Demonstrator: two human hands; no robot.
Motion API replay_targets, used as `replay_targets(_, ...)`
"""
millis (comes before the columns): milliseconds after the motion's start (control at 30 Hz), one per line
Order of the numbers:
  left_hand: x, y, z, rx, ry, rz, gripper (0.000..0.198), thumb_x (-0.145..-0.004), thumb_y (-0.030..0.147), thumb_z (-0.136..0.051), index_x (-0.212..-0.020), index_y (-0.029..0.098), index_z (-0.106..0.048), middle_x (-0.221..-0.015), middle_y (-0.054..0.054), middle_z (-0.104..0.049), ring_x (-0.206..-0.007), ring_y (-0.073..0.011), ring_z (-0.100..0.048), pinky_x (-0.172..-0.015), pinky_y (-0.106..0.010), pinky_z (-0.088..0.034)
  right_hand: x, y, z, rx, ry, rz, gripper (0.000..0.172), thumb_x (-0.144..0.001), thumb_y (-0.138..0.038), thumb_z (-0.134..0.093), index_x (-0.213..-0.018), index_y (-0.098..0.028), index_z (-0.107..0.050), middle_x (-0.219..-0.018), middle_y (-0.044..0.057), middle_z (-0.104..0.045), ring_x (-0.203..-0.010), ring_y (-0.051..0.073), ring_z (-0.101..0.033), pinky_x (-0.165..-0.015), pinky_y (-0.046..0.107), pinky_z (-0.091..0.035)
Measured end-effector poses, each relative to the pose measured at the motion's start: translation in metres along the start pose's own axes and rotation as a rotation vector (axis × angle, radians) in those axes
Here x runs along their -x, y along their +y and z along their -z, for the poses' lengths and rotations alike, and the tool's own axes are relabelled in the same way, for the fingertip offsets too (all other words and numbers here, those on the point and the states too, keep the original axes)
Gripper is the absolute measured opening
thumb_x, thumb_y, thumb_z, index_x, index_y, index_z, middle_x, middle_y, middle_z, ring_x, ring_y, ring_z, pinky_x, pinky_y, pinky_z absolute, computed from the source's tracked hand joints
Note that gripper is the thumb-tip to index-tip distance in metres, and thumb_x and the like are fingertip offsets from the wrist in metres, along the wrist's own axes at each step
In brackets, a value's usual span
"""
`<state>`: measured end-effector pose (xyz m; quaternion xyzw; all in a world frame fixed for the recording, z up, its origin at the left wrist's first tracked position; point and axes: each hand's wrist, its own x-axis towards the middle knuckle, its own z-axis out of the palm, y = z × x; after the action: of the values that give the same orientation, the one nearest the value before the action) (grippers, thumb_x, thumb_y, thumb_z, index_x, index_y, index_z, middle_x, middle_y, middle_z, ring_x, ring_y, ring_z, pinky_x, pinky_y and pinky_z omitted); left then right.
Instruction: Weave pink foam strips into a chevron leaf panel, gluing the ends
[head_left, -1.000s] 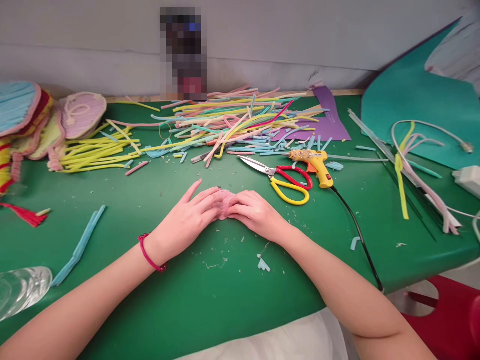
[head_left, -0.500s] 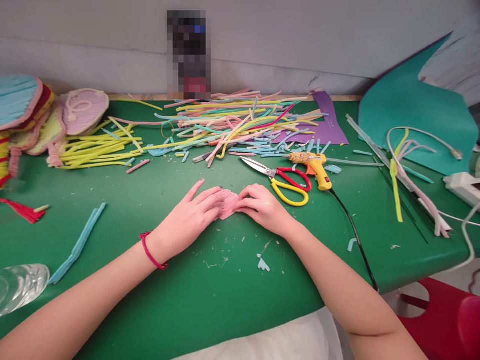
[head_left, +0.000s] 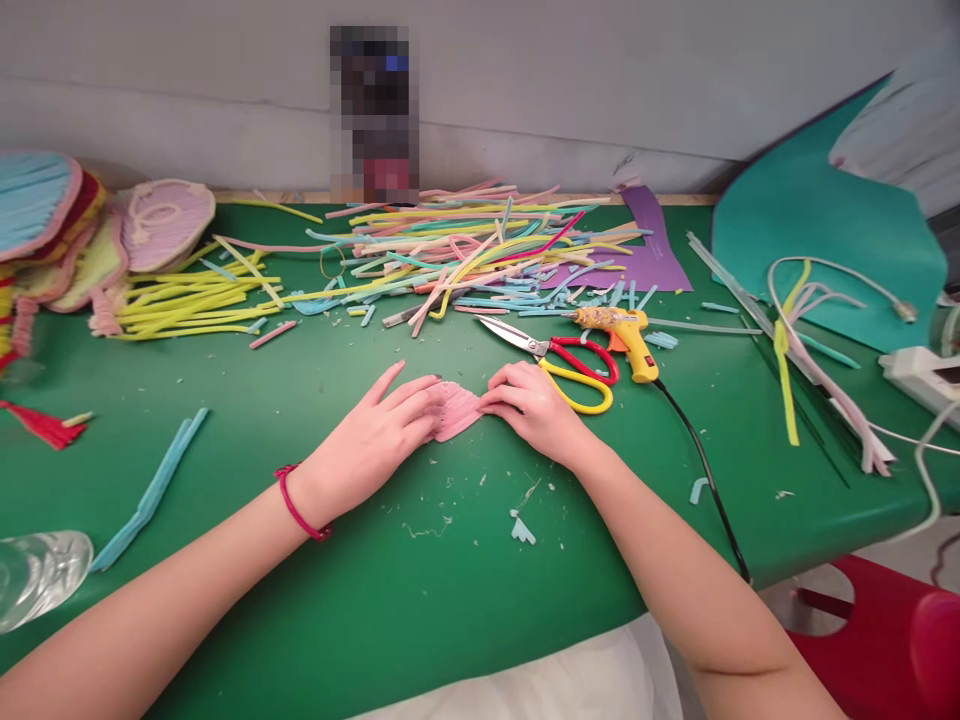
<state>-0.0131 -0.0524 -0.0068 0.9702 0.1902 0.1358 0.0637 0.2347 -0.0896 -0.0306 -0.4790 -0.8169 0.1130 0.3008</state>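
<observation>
A small pink ribbed fan-shaped piece (head_left: 459, 410), seemingly made of pipe cleaners, lies on the green table between my hands. My left hand (head_left: 375, 435), with a red cord bracelet at the wrist, holds its left side; the outer fingers stretch out and the fingertips partly cover the piece. At the piece's right corner, my right hand (head_left: 536, 410) pinches with thumb and fingers together. Close behind that hand lie scissors (head_left: 551, 357) with one red and one yellow handle. A yellow glue gun (head_left: 634, 345) rests to their right.
Cut pipe cleaners (head_left: 465, 245) in many colours are heaped at the back. Finished ribbed shapes (head_left: 169, 225) stand at the far left above yellow stems (head_left: 195, 300). A clear bottle (head_left: 45, 575) lies front left. The glue gun's black cord (head_left: 705, 470) crosses the table's right side.
My right hand has shifted slightly to the right along the pink piece, so more of its right corner shows. The left hand stays on it. The whole view has shifted a little.
</observation>
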Motion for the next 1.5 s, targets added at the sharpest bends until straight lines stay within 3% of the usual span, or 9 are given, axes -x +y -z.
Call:
replay_targets(200, -0.002, 0.001, 0.002, 0.062, -0.004, 0.004, 0.017, -0.094, 0.018, -0.045, -0.098, 0.017, -0.062, -0.120, -0.008, -0.064, -0.127, -0.0230, -0.048, -0.114, -0.054, -0.026, -0.001, -0.001, -0.001, 0.027, -0.020, 0.004, 0.019, -0.092, -0.028, -0.054, -0.084, -0.021, -0.069, -0.084, 0.004, -0.062, -0.081, 0.016, -0.053, -0.078, 0.033, -0.040)
replay_targets(333, -0.003, -0.002, 0.003, 0.216, 0.086, 0.049, 0.014, -0.095, 0.025, -0.046, -0.094, 0.019, -0.058, -0.106, -0.006, -0.069, -0.111, -0.0159, -0.060, -0.112, -0.046, -0.033, -0.001, -0.002, 0.007, 0.001, 0.083, -0.016, 0.018, -0.092, -0.028, -0.054, -0.085, -0.023, -0.070, -0.083, 0.004, -0.062, -0.080, 0.016, -0.056, -0.077, 0.033, -0.042)
replay_targets(467, 0.000, -0.012, -0.003, 0.227, 0.219, 0.119, 0.015, -0.095, 0.020, -0.043, -0.092, 0.019, -0.057, -0.098, -0.003, -0.069, -0.098, -0.0128, -0.064, -0.110, -0.042, -0.037, 0.004, 0.008, 0.021, 0.054, 0.242, -0.158, 0.017, -0.091, -0.029, -0.054, -0.094, -0.024, -0.070, -0.088, 0.005, -0.063, -0.084, 0.019, -0.057, -0.080, 0.036, -0.045)
replay_targets(567, 0.001, -0.019, -0.011, 0.166, 0.292, 0.183, 0.017, -0.094, 0.020, -0.042, -0.095, 0.019, -0.058, -0.097, -0.004, -0.069, -0.101, -0.0138, -0.062, -0.109, -0.043, -0.037, 0.008, 0.020, 0.027, 0.143, 0.276, -0.277, 0.020, -0.089, -0.031, -0.057, -0.103, -0.023, -0.068, -0.095, 0.007, -0.063, -0.091, 0.023, -0.056, -0.082, 0.038, -0.046)
replay_targets(767, 0.000, -0.023, -0.020, 0.067, 0.340, 0.300, 0.023, -0.094, 0.022, -0.039, -0.099, 0.019, -0.061, -0.103, -0.006, -0.067, -0.104, -0.0156, -0.060, -0.110, -0.044, -0.034, 0.008, 0.030, 0.022, 0.194, 0.273, -0.323, 0.024, -0.087, -0.029, -0.059, -0.107, -0.019, -0.066, -0.103, 0.008, -0.066, -0.096, 0.024, -0.055, -0.087, 0.038, -0.045)
replay_targets(900, -0.001, -0.024, -0.021, 0.009, 0.368, 0.383, 0.025, -0.094, 0.023, -0.037, -0.097, 0.017, -0.062, -0.102, -0.007, -0.067, -0.101, -0.0160, -0.061, -0.109, -0.043, -0.035, 0.007, 0.031, 0.017, 0.233, 0.192, -0.356, 0.030, -0.086, -0.028, -0.061, -0.114, -0.018, -0.063, -0.110, 0.009, -0.067, -0.099, 0.026, -0.054, -0.088, 0.041, -0.043)
replay_targets(1233, 0.000, -0.029, -0.021, -0.061, 0.381, 0.531, 0.026, -0.094, 0.026, -0.037, -0.098, 0.019, -0.062, -0.101, -0.007, -0.065, -0.098, -0.0188, -0.060, -0.107, -0.046, -0.035, 0.010, 0.022, 0.021, 0.354, 0.111, -0.455, 0.041, -0.083, -0.008, -0.048, -0.121, -0.019, -0.060, -0.108, 0.010, -0.066, -0.096, 0.027, -0.052, -0.080, 0.039, -0.040)
replay_targets(1367, -0.019, -0.046, -0.012, -0.083, 0.360, 0.561, 0.022, -0.091, 0.025, -0.044, -0.098, 0.019, -0.064, -0.102, -0.007, -0.065, -0.101, -0.0204, -0.058, -0.100, -0.041, -0.042, 0.014, 0.021, 0.025, 0.357, 0.126, -0.443, 0.036, -0.085, -0.008, -0.045, -0.114, -0.019, -0.063, -0.104, 0.011, -0.065, -0.094, 0.027, -0.052, -0.077, 0.039, -0.041)
replay_targets(1500, -0.061, -0.084, 0.005, -0.113, 0.360, 0.678, 0.027, -0.092, 0.025, -0.041, -0.102, 0.017, -0.064, -0.107, -0.010, -0.063, -0.105, -0.0221, -0.058, -0.095, -0.037, -0.044, 0.015, 0.021, 0.028, 0.305, 0.195, -0.399, 0.027, -0.091, -0.021, -0.044, -0.107, -0.020, -0.065, -0.101, 0.011, -0.064, -0.092, 0.026, -0.054, -0.075, 0.038, -0.042)
